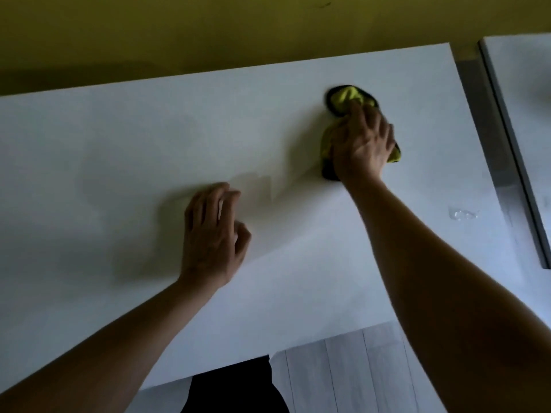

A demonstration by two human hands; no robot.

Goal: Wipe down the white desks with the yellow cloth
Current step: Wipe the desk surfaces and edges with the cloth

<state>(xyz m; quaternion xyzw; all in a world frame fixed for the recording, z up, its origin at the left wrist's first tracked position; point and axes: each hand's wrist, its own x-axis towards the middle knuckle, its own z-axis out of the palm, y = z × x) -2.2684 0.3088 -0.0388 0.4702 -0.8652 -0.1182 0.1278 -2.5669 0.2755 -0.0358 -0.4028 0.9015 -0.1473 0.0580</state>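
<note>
Mid-wipe, the right grip (362, 141) presses, fingers spread, on the yellow cloth (346, 96) bunched beneath it on the white table (119, 144), left grip (213, 234) loosely curled, empty; next, probably sweep toward the droplets (462, 215).

both forearms are bare to the frame edge, with no sleeve in view. the left hand (213, 234) and the right hand (362, 141) carry no glove, ring, watch or band that can be seen. at the bottom edge a dark, black garment (238, 386) covers the person's lower body; its details are too dim to tell.
</note>
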